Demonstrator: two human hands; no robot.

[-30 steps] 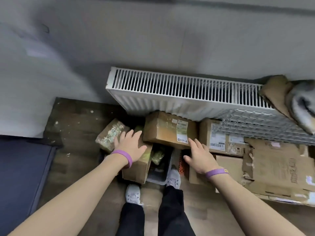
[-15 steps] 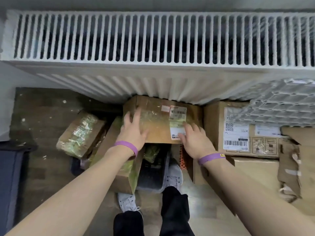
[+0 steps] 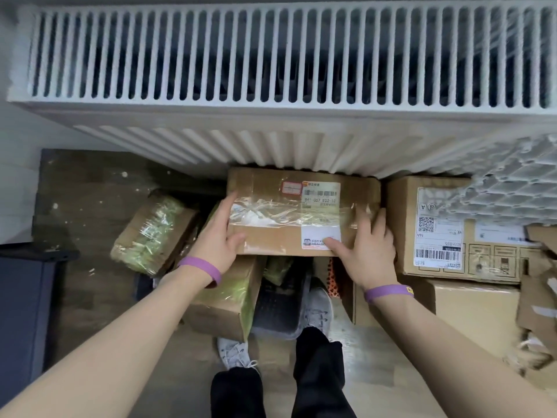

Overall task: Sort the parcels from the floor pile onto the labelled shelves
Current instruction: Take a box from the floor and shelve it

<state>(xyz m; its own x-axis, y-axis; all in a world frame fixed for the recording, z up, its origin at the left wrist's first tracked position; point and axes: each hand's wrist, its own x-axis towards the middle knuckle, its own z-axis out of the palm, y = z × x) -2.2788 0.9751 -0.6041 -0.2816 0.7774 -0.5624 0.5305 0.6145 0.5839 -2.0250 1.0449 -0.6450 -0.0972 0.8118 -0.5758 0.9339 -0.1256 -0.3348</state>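
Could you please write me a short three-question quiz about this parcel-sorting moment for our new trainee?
1. True or false: both hands are on the taped parcel under the radiator.
2. Which hand lies nearer the QR-label box? A left, B right.
3. What colour are the wristbands?

Key: 1 true: left hand on its left end, right hand on its right end. 2 B. 3 purple.

Head view, steeply downward, close over parcels [image 3: 301,215]
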